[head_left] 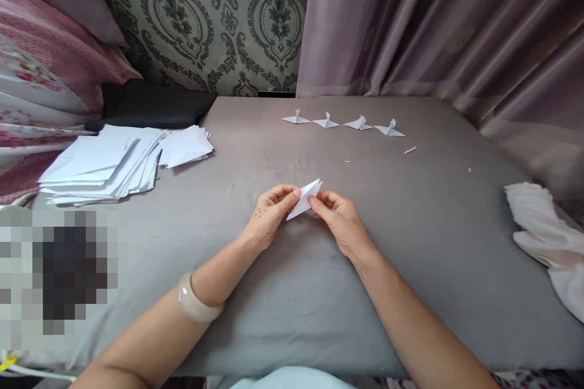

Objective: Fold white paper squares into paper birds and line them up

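Between my two hands is a folded piece of white paper (303, 202), narrow and pointed at its upper and lower ends. My left hand (272, 214) pinches its left edge between thumb and fingers. On the other side my right hand (341, 219) grips it, the thumb lying across the front; the fingers behind are partly hidden. Both hands hold the paper just above the grey cloth. Farther back, several folded paper cranes (326, 121) stand in a row with their wings spread.
Stacks of white paper sheets (104, 161) lie at the left, before a black cushion-like item (155, 100). A small paper scrap (410, 150) and tiny bits dot the grey cloth (438, 243). White crumpled fabric (542, 225) sits at the right edge. Purple curtains (365, 18) hang behind.
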`<state>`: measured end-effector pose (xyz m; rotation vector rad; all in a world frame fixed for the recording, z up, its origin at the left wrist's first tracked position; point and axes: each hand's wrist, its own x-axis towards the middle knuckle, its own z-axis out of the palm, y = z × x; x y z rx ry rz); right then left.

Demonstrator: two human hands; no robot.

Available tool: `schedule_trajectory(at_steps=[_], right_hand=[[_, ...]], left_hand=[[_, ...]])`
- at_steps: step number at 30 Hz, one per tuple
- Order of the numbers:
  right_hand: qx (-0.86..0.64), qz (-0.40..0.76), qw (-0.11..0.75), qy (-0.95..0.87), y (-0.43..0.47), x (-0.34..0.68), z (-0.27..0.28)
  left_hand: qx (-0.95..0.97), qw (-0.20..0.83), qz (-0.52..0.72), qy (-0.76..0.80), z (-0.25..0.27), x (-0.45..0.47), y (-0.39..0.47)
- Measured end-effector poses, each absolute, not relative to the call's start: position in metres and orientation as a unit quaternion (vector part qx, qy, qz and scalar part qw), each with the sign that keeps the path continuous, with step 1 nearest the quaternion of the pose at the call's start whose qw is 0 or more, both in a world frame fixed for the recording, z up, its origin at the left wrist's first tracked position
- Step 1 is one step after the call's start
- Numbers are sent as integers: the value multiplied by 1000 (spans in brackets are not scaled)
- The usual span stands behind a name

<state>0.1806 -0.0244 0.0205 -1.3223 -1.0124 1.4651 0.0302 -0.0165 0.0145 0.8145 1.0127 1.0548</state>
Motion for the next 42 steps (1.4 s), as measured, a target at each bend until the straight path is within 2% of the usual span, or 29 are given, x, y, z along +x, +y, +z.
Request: schedule_trajectory(at_steps=[5, 10, 17, 20, 26, 34, 38, 42], right_hand=[[-557, 589, 412, -415, -23, 188, 22], [-575, 546, 411, -450, -20, 189, 13], [-652, 375, 354, -556, -20, 186, 2], [-658, 319, 314, -605, -21, 185, 3], [-640, 229, 305, -667, -19, 185, -3], [-575, 249, 235, -743, -24, 198, 6], [-549, 248, 175, -779, -27, 207, 19], [-543, 263, 156, -783, -28, 210, 22]], left_hand=[[470, 601, 403, 505, 18, 27, -17], [612, 426, 382, 546, 12, 24, -14], [684, 302, 312, 587, 3, 23, -16], [702, 276, 297, 586, 1, 23, -15], [731, 231, 294, 571, -3, 22, -12], [835, 166, 264, 453, -7, 14, -13], [852, 187, 235, 430, -2, 7, -12], [851, 211, 232, 420, 0, 1, -8]])
